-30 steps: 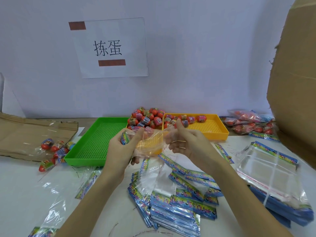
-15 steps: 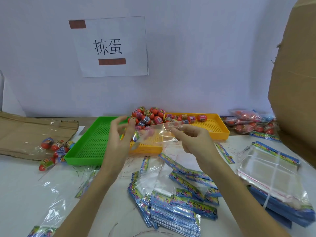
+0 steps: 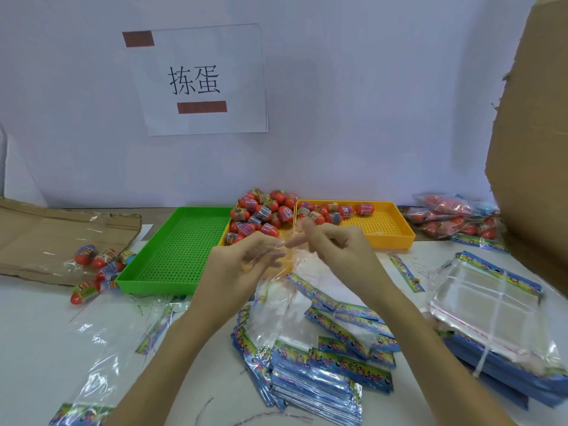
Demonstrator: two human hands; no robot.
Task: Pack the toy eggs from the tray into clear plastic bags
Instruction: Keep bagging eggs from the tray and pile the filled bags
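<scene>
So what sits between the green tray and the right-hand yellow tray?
Head view: a second yellow tray piled with toy eggs, between the green tray and the right yellow tray.

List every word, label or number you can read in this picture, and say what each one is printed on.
"拣蛋": on the white paper sign taped to the wall.
Wrappers on the toy eggs: printed, but too small and blurred to read.
Coloured header strips on the plastic bags: printed, but too blurred to read.
No other text can be read.
</scene>
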